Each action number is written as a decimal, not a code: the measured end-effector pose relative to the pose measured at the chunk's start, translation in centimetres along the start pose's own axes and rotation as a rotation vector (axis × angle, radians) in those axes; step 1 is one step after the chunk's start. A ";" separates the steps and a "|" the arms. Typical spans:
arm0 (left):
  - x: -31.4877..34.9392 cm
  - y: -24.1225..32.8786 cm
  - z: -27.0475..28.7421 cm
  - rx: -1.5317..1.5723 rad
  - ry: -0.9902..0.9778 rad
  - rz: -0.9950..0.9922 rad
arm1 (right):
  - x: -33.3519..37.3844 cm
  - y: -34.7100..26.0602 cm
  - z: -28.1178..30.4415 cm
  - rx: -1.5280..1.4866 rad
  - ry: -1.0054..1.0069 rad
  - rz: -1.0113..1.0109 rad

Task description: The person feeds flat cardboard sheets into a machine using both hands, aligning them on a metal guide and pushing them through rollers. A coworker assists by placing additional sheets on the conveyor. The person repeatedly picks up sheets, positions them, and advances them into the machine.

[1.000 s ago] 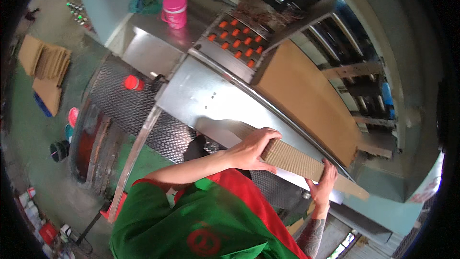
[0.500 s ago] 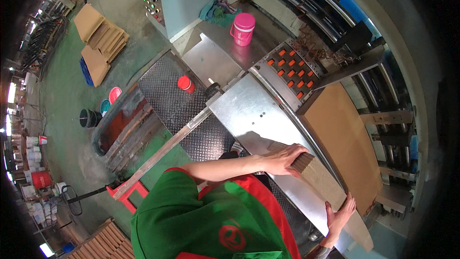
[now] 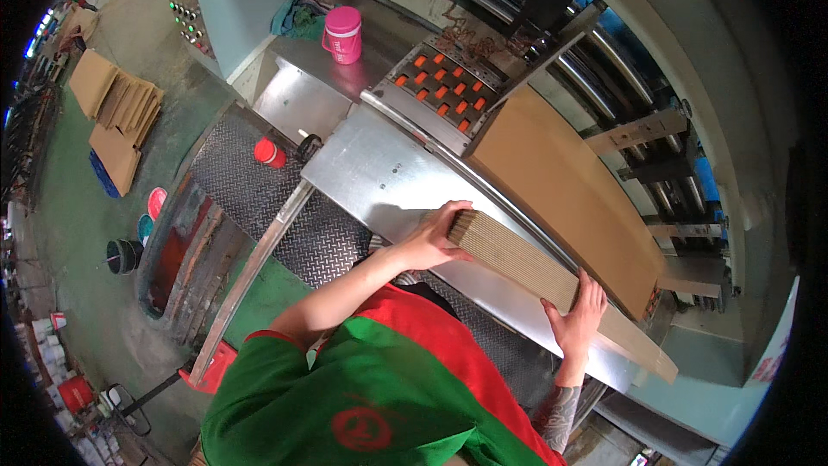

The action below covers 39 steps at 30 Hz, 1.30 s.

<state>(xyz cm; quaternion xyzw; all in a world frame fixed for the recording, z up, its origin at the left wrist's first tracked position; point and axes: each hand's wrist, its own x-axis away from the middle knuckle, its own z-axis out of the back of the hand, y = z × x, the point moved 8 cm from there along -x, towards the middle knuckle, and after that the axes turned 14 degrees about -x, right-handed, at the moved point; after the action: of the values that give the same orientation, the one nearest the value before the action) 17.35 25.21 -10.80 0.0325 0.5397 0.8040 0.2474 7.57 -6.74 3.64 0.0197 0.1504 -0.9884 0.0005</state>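
Observation:
A thick stack of brown corrugated cardboard sheets (image 3: 513, 261) lies lengthwise on the shiny metal table (image 3: 366, 164), its ridged edges facing up. At its left end my left hand (image 3: 438, 240) is closed round the corner, fingers on the far side and thumb on the near side. Farther right along the stack, my right hand (image 3: 578, 318) grips it, with fingers over the far edge and thumb toward the near edge. Just beyond a metal bar, a large flat brown cardboard piece (image 3: 565, 198) lies in the machine.
Orange rollers (image 3: 440, 86) and steel bars stand beyond the table. A pink jug (image 3: 343, 34) sits at the back, and a red-lidded container (image 3: 269, 154) rests on the chequered metal plate (image 3: 250, 198). A long rail (image 3: 254, 280) runs to my left. Flattened cardboard (image 3: 121, 121) lies on the floor.
My view has shifted, so the machine appears farther left. My left hand has gone from lying over the stack's left end to wrapping round it; the right hand stays on the stack.

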 end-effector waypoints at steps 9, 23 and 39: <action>0.1 0.0 0.2 0.016 -0.006 0.057 | 0.3 -1.2 0.4 -0.011 0.032 0.058; -0.2 1.0 1.2 -0.084 -0.008 -0.076 | 0.2 -1.6 0.4 -0.002 0.039 0.038; -0.3 -0.1 0.6 -0.087 -0.114 -0.035 | 0.3 -2.2 0.6 0.001 0.041 0.043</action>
<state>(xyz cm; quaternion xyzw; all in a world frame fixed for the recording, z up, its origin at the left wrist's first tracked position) 17.86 25.63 -10.54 0.0580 0.4897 0.8192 0.2928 7.27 -4.81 4.91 0.0433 0.1496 -0.9876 0.0185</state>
